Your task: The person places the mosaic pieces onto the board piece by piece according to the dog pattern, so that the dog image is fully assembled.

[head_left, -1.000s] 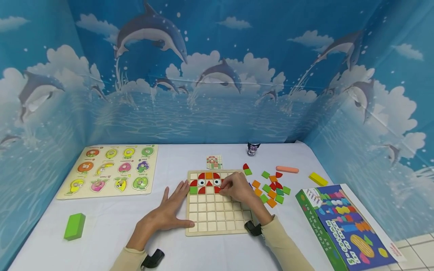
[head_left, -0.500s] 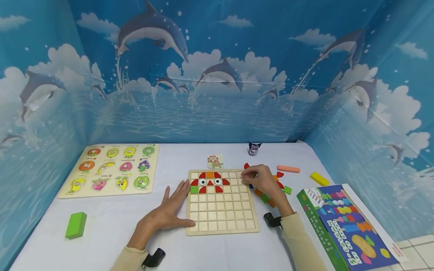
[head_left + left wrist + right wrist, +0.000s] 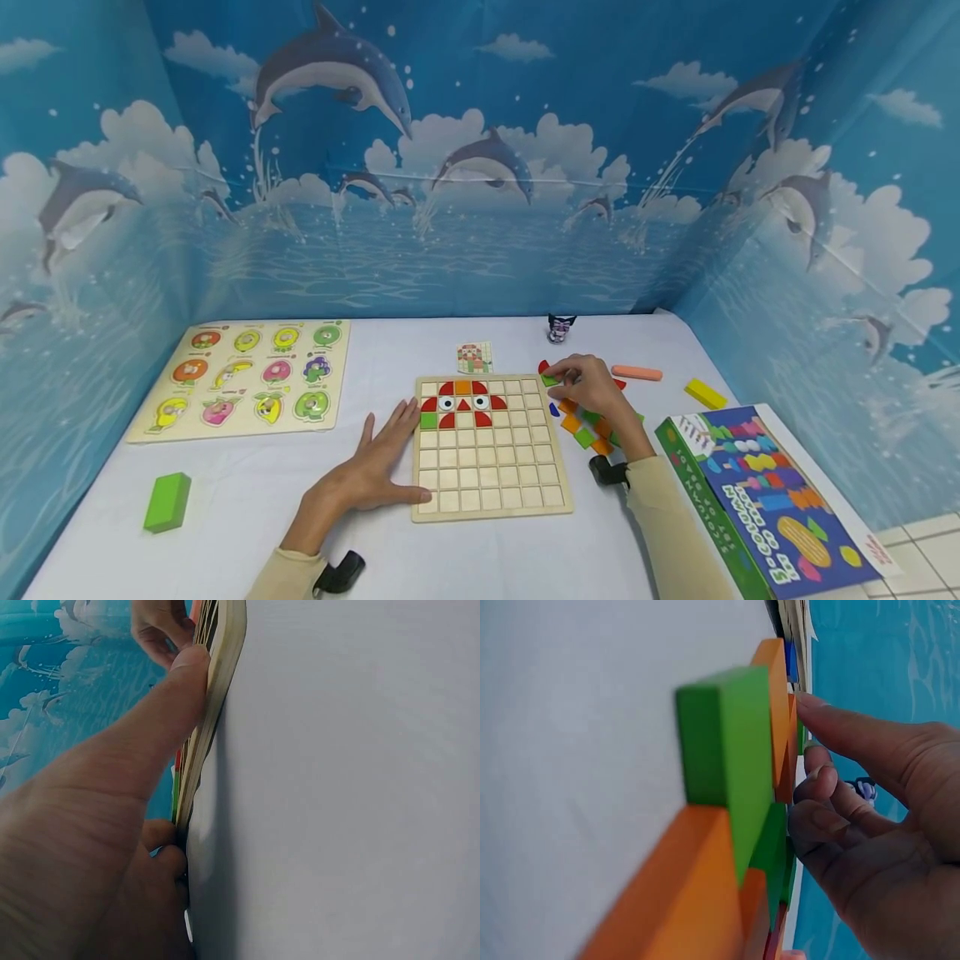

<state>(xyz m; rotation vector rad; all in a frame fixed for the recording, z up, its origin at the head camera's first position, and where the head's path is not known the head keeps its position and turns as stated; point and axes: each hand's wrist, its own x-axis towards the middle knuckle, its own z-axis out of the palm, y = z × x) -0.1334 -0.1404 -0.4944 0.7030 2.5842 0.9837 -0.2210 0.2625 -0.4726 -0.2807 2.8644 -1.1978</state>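
My left hand lies spread at the left side of a wooden grid board, with its fingertips at the upper edge and its thumb on the lower left. Red quarter tiles, an orange tile, a green tile and two eye tiles fill cells at the top left. My right hand is over the loose tiles right of the board. Its thumb and index finger are apart, fingertips close by a green tile. In the right wrist view, green and orange blocks stand before the fingers.
A small pattern card lies behind the board. A fruit puzzle board and green block are on the left. To the right are a boxed set, a yellow block, an orange stick and a small figurine.
My right hand has moved right, off the board and over to the loose tiles, uncovering the red tiles beside the right eye tile. The left hand has stayed in place.
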